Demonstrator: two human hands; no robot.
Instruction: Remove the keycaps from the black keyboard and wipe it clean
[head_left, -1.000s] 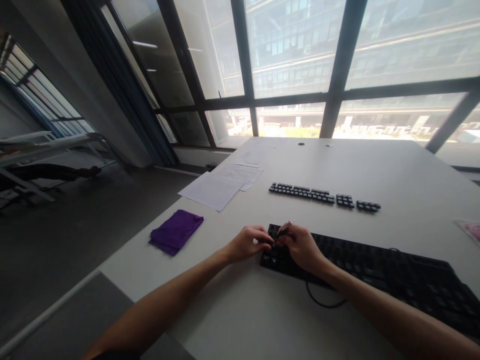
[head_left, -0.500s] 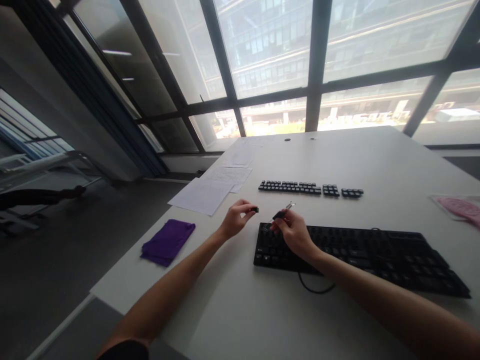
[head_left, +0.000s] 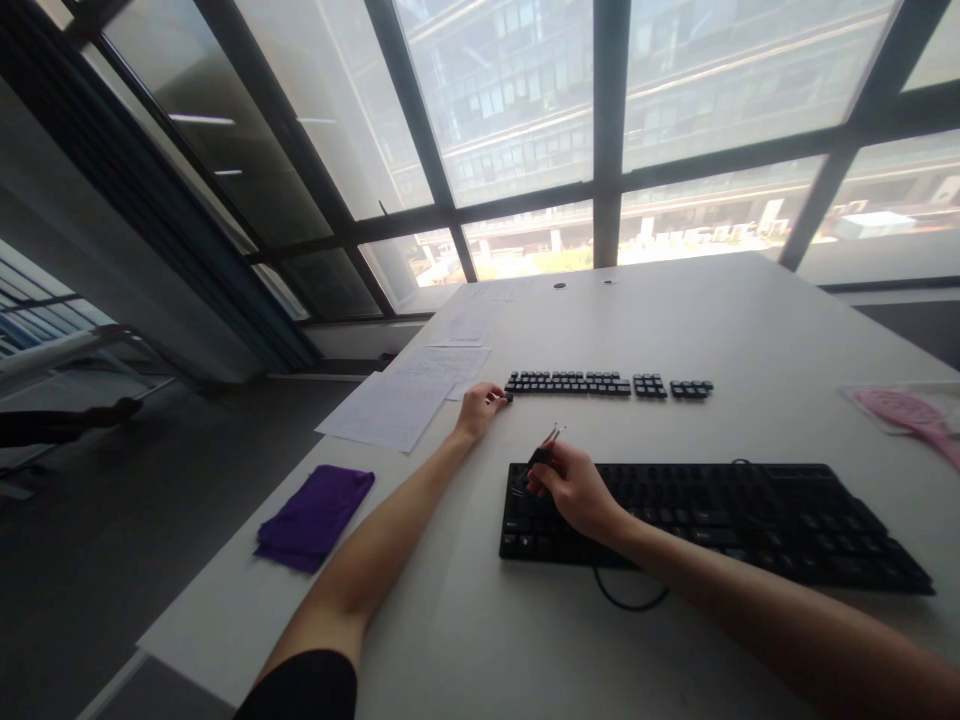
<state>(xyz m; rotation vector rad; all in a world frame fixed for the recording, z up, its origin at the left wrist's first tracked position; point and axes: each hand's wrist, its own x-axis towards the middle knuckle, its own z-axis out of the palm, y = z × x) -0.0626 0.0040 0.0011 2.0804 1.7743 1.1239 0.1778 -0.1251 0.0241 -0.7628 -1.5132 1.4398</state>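
My left hand [head_left: 478, 411] pinches a small black keycap [head_left: 509, 398] at the left end of the laid-out keycaps [head_left: 570, 384], just below their front row. Whether it touches the table I cannot tell. In my right hand [head_left: 574, 487] is a keycap puller [head_left: 539, 457] with a black handle and thin wire prongs. That hand hovers over the left part of the black keyboard [head_left: 720, 537], hiding some of its keys. Whether the wires touch a key cannot be made out.
Papers [head_left: 386, 410] and a folded purple cloth [head_left: 315, 517] lie along the left edge of the white table [head_left: 450, 640]. A pink object [head_left: 900, 407] on a clear bag is at the far right. The keyboard's cable [head_left: 630, 606] loops out in front.
My left hand has moved forward with the keycap, from beside the keyboard to the keycap rows. My right hand stays over the keyboard with the puller. The view has shifted slightly.
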